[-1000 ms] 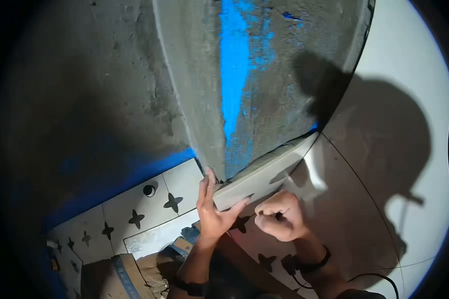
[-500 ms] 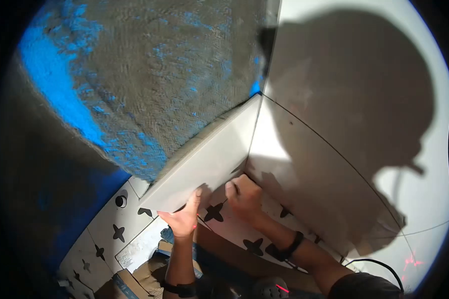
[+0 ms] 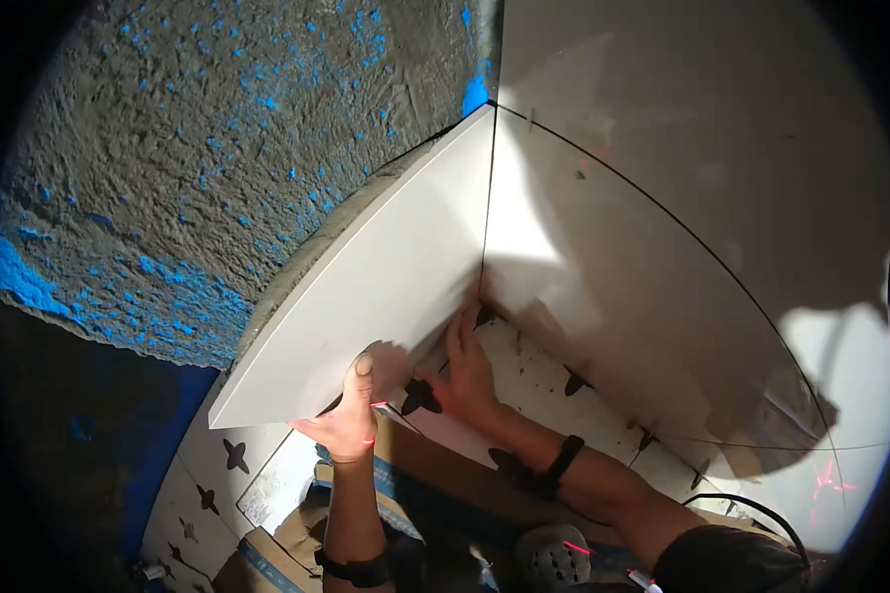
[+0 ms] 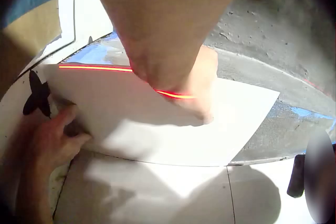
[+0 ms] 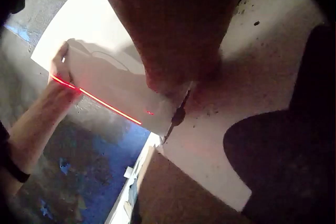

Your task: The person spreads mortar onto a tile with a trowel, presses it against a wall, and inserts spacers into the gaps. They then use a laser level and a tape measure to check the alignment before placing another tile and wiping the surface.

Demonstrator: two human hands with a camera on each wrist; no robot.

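A large white wall tile (image 3: 366, 267) stands on edge in the corner, its back close to the mortar-covered wall. My left hand (image 3: 344, 420) grips its near end, thumb on the front face and the other fingers hidden behind the edge. At the tile's foot, my right hand (image 3: 470, 371) reaches in with extended fingers, the fingertips right at the bottom edge. In the left wrist view the thumb and forefinger of that right hand (image 4: 55, 145) are spread beside the lower edge.
Grey mortar with blue patches covers the wall (image 3: 198, 168) behind. White tiles (image 3: 653, 326) line the adjoining wall. Dark petal shapes mark the floor tiles (image 3: 524, 381). Cardboard (image 3: 435, 465) lies below my arms, near a grey perforated shoe (image 3: 554, 558) and a black cable (image 3: 752, 504).
The head view has swung toward the corner and come closer to the tile. My right hand has uncurled and moved to the tile's foot; my left hand keeps its grip on the near end.
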